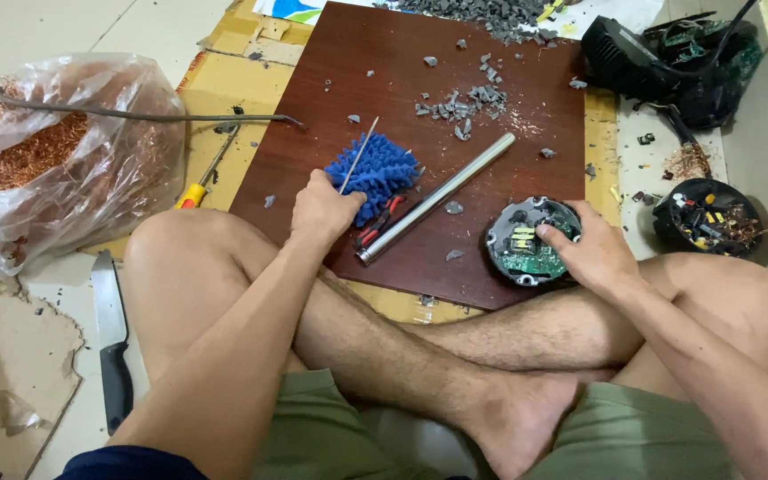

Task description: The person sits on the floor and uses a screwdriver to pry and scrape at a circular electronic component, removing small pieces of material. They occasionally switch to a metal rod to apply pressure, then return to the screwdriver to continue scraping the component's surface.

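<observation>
I sit cross-legged on the floor before a dark brown board (384, 80). My left hand (324, 206) is closed on a thin metal rod (360, 153) that slants up over a blue shaggy cloth (377, 173). My right hand (590, 252) rests on a round grey housing with a green circuit board (521, 242) inside, fingers on its right rim. A steel tube (437, 196) lies diagonally between the hands, with red-handled pliers (380, 222) beside its lower end.
Grey plastic chips (464, 100) litter the board. A clear bag of copper wire (55, 151) sits left, with a yellow-handled screwdriver (199, 185) and a knife (110, 338). Black device parts (668, 58) and a round tub of components (708, 216) lie right.
</observation>
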